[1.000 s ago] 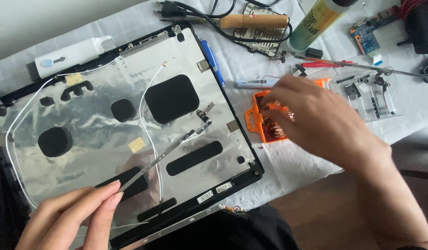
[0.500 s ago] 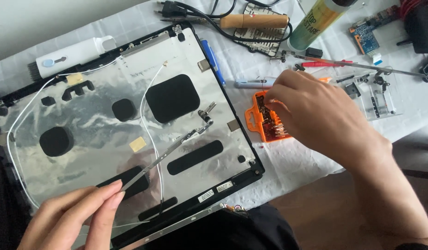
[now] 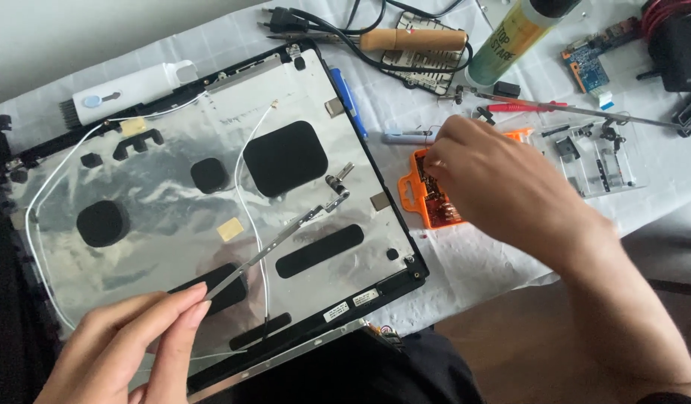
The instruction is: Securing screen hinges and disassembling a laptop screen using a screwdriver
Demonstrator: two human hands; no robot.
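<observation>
A laptop lid back cover (image 3: 173, 194) lined with silver foil and black pads lies on the white cloth. My left hand (image 3: 129, 344) pinches the near end of a long metal hinge bracket (image 3: 286, 232) that lies diagonally across the cover. My right hand (image 3: 502, 183) reaches into an orange screwdriver bit case (image 3: 428, 194) just right of the cover, fingertips down among the bits. Whether those fingers hold a bit is hidden. A white antenna cable (image 3: 244, 172) runs over the foil.
At the back lie a wooden-handled tool (image 3: 413, 39), black cables (image 3: 323, 19), a yellow-green bottle (image 3: 517, 34) and a small circuit board (image 3: 588, 67). A red-handled tool (image 3: 525, 105), a clear parts tray (image 3: 596, 153), a blue pen (image 3: 347, 101) and a white brush (image 3: 129, 90) lie around.
My right hand has slid left and settled lower onto the orange bit case. My left hand stays on the bracket's end.
</observation>
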